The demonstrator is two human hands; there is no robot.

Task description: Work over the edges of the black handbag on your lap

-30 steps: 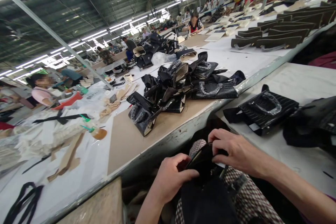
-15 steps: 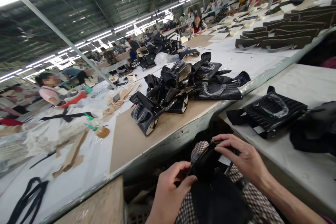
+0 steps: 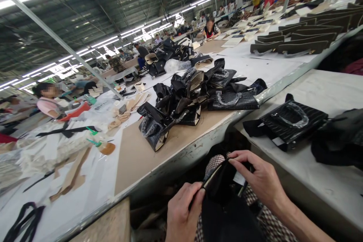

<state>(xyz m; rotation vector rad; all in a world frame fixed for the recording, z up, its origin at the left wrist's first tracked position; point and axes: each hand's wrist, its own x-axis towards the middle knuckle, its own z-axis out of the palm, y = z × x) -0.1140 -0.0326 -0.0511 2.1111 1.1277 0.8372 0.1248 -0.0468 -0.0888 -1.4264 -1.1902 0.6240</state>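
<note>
Black bag (image 3: 227, 215): in our lap, on checked cloth (image 3: 279, 227), beyond the worktop's (image 3: 195, 149) near edge;
Left hand (image 3: 184, 210): fingertips and thumb pinched together on one end of the rim (image 3: 214, 174);
Right hand (image 3: 261, 176): thumb and fingertips pinching the rim's far end, the palm hollow;
Bag pile (image 3: 181, 100): by the worktop's near edge, one bag almost at it;
Slip risk: a loose pinch could let the rim fold; uneven pulling could crease it; a knock could tip that bag off

Lining (image 3: 229, 215) matt cloth; handle wrap (image 3: 304, 119) glossy plastic.
</note>
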